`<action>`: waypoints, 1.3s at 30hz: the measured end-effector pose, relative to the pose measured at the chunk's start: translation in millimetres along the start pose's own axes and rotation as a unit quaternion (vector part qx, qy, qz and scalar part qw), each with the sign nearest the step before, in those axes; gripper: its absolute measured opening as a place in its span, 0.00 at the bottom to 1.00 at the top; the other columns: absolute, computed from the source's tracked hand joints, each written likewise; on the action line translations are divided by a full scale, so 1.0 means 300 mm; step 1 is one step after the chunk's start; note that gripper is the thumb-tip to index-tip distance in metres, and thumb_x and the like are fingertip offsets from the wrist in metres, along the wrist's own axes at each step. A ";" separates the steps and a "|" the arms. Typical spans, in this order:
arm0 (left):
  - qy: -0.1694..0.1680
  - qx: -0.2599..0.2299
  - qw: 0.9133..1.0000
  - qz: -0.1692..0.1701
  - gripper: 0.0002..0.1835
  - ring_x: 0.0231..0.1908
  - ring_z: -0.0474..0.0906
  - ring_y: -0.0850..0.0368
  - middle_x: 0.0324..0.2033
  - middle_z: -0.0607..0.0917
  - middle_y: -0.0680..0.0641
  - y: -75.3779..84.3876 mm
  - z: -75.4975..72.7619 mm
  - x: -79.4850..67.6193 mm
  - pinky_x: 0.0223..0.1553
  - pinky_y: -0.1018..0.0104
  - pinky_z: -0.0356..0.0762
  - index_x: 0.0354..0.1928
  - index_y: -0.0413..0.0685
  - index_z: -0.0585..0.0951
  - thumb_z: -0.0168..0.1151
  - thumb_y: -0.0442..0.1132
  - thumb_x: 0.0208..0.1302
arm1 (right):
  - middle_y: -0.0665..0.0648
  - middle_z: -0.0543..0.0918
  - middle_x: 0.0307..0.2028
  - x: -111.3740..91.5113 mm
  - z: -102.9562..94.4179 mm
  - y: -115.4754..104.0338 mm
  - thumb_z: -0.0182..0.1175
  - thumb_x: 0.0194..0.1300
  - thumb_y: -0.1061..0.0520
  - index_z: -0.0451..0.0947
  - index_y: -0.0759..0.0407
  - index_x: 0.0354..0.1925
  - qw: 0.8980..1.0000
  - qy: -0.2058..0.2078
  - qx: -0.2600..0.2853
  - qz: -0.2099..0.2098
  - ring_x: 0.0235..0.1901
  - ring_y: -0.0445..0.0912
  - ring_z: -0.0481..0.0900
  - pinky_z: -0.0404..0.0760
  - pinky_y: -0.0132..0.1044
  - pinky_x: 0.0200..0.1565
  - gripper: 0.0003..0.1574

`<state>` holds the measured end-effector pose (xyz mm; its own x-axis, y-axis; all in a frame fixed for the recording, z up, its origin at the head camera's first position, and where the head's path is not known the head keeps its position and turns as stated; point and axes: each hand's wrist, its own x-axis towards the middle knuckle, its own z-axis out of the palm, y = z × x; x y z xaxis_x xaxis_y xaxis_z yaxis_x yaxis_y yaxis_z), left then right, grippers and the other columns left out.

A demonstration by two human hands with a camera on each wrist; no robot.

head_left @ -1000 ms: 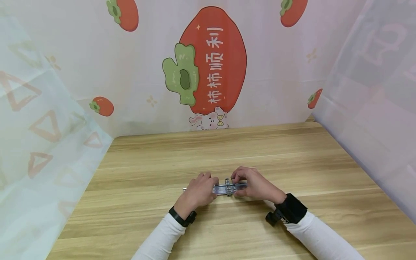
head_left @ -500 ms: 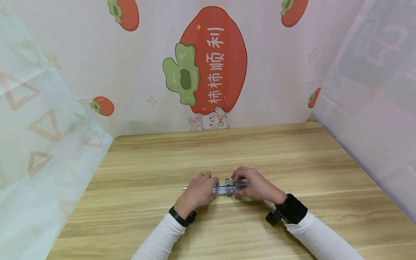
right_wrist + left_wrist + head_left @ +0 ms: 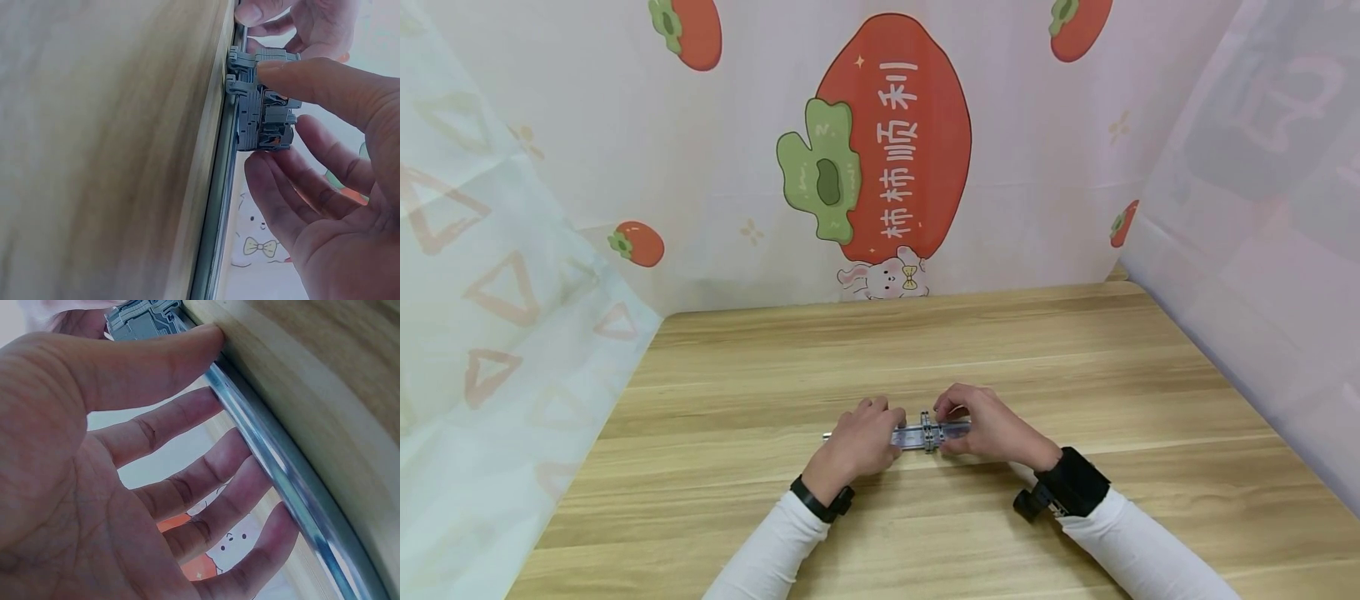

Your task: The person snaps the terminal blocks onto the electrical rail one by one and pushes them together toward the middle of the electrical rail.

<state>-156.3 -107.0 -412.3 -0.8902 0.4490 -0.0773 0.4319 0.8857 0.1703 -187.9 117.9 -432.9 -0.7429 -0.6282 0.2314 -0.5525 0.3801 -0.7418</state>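
Observation:
A metal DIN rail (image 3: 910, 437) lies lengthwise across the middle of the wooden table. Grey terminal blocks (image 3: 250, 125) sit side by side on the rail, upright, between the two hands. The left hand (image 3: 863, 435) grips the rail left of them, thumb on the near edge and fingertips along the far edge (image 3: 284, 472). With thumb in front and fingers behind, the right hand (image 3: 988, 423) pinches the terminal block at the right of the group. In the head view the hands cover much of the rail; whether the held block is fully clipped on I cannot tell.
The wooden table (image 3: 760, 358) surrounds the rail. A white curtain (image 3: 722, 167) printed with red fruit stands behind, and pale printed sheets (image 3: 1262, 250) close off both sides. Black straps with small devices (image 3: 1071, 482) sit on the wrists.

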 end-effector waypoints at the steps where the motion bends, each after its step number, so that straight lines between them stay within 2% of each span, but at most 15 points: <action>1: 0.000 0.000 1.000 0.000 0.21 0.40 0.68 0.54 0.40 0.73 0.51 0.000 0.001 0.000 0.32 0.57 0.69 0.49 0.55 0.77 0.66 0.48 0.52 | 0.51 0.76 0.39 0.000 0.000 0.000 0.73 0.41 0.60 0.73 0.57 0.37 1.000 0.000 0.004 0.001 0.41 0.44 0.78 0.75 0.36 0.43 0.24; 6: 0.000 0.002 1.000 -0.001 0.20 0.40 0.69 0.54 0.40 0.74 0.51 0.002 0.003 0.000 0.33 0.57 0.69 0.49 0.56 0.77 0.65 0.48 0.53 | 0.54 0.77 0.39 0.001 0.002 -0.003 0.73 0.40 0.61 0.72 0.57 0.40 1.000 0.000 0.010 0.013 0.42 0.46 0.78 0.75 0.37 0.43 0.27; 12: 0.002 0.000 1.000 0.000 0.21 0.40 0.69 0.54 0.40 0.73 0.51 0.005 0.000 -0.004 0.33 0.56 0.69 0.49 0.55 0.77 0.65 0.48 0.53 | 0.57 0.75 0.44 0.001 0.002 -0.012 0.72 0.41 0.61 0.69 0.62 0.47 0.998 -0.011 0.040 0.047 0.45 0.49 0.77 0.74 0.36 0.44 0.34; 17: 0.001 0.002 1.000 -0.002 0.21 0.40 0.68 0.54 0.41 0.73 0.50 0.006 -0.002 -0.002 0.32 0.56 0.69 0.50 0.55 0.76 0.66 0.48 0.53 | 0.59 0.75 0.46 0.002 0.001 -0.016 0.72 0.41 0.63 0.68 0.65 0.51 0.997 -0.013 0.054 0.058 0.45 0.50 0.76 0.74 0.36 0.44 0.38; 31: -0.001 0.007 1.000 0.000 0.21 0.41 0.69 0.54 0.42 0.74 0.50 0.007 -0.004 -0.003 0.33 0.56 0.69 0.51 0.55 0.76 0.65 0.48 0.53 | 0.57 0.76 0.44 0.004 0.006 -0.019 0.73 0.39 0.62 0.71 0.63 0.47 0.994 0.001 0.059 0.095 0.44 0.47 0.77 0.74 0.36 0.45 0.34; 39: 0.003 0.010 1.000 0.001 0.21 0.40 0.69 0.54 0.40 0.74 0.50 0.005 0.001 0.000 0.33 0.56 0.70 0.50 0.55 0.77 0.65 0.48 0.53 | 0.59 0.76 0.43 0.002 0.009 -0.024 0.73 0.39 0.63 0.71 0.65 0.47 0.989 0.003 0.088 0.116 0.44 0.51 0.77 0.74 0.38 0.45 0.34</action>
<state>-155.8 -105.6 -412.3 -0.8901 0.4501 -0.0713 0.4365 0.8871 0.1501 -183.4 112.8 -429.2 -0.8440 -0.5344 0.0453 -0.2936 0.3897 -0.8729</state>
